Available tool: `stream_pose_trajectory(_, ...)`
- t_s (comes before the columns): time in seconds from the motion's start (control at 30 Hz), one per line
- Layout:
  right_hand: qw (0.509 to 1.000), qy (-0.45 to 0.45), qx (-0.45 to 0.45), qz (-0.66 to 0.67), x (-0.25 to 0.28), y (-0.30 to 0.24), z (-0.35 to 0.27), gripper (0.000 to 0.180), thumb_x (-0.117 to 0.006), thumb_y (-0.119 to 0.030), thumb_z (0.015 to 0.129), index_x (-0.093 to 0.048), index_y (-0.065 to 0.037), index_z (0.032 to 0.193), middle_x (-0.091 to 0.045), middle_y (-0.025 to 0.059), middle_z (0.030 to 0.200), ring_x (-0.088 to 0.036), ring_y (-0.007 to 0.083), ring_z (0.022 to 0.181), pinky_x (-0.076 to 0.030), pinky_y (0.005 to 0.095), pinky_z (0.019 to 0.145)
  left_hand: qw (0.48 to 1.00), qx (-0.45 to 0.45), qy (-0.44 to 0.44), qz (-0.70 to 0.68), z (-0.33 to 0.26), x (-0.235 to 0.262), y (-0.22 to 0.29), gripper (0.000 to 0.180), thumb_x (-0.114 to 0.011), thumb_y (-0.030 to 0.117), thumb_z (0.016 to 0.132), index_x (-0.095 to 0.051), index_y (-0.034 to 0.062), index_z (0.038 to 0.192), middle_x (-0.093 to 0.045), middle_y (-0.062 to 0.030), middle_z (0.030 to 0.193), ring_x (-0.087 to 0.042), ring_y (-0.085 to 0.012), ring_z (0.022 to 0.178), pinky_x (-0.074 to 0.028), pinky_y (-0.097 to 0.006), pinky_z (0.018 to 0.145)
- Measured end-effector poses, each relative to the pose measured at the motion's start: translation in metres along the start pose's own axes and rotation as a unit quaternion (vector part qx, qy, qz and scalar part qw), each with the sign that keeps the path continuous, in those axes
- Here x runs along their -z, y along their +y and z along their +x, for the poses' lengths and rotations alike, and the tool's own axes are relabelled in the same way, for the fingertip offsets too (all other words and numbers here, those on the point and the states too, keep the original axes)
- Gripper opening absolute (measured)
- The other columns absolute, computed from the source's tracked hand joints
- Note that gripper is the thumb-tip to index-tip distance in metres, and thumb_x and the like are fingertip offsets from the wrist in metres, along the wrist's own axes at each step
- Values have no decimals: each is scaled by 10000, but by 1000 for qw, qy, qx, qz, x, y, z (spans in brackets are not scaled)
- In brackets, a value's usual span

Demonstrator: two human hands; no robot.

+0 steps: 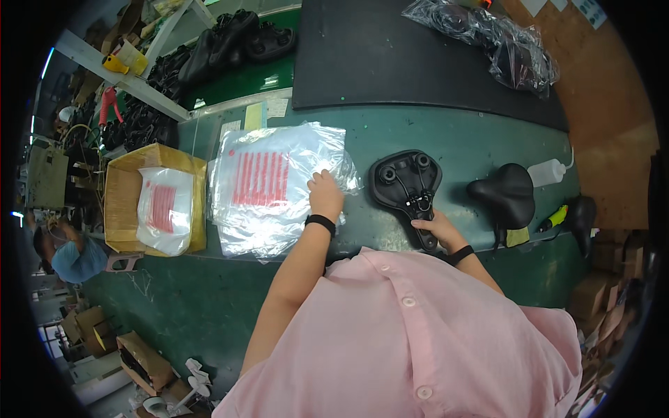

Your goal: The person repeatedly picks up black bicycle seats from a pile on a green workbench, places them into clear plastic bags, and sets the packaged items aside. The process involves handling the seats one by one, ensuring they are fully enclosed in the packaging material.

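Observation:
A stack of clear plastic bags (261,209) printed in red lies on the green bench in front of me. My left hand (325,195) is at the right side of the stack, fingers bent and closed on the top plastic bag; the fingertips are partly hidden. Just right of the bags, a black bicycle saddle (397,182) rests underside up, its springs and metal rails showing. My right hand (435,226) grips its narrow nose, thumb on top. Further right, another black saddle (507,195) sits top side up.
Left of the stack stands a yellow box (118,202) with more printed bags. A black mat (397,56) covers the far bench, with plastic-wrapped items (516,59) on it. A white bottle (547,172) and a yellow-green tool (555,217) lie right. Black saddles (223,45) pile beyond; a person (77,258) is far left.

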State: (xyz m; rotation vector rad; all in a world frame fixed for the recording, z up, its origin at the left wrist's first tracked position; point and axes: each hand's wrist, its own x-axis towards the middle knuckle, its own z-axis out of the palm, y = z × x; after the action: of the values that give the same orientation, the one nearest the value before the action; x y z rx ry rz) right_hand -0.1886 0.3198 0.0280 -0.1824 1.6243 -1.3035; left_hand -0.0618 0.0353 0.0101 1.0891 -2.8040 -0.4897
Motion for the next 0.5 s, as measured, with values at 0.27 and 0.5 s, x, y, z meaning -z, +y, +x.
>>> stream_pose_trajectory(0.27, 984, -73, -40, 159, -3, -15, -4, 434, -738, -143, 768, -537, -2, 1126, -629, 87, 937, -643, 193, 746, -568, 365, 657, 948, 111, -51, -294, 3, 17, -76, 358, -632, 280, 867, -570, 7, 645, -489, -37, 554, -427, -126, 526, -357, -321, 518)
stream_pose_trajectory(0.5, 967, -178, 19, 178, -57, -83, 0, 499, -717, -157, 798, -496, 11, 1212, -629, 128, 1049, -664, 228, 823, -564, 355, 736, 900, 82, 44, -426, -5, 51, -70, 256, -559, 197, 925, -602, -16, 789, -590, -64, 673, -518, -141, 593, -427, -307, 565)
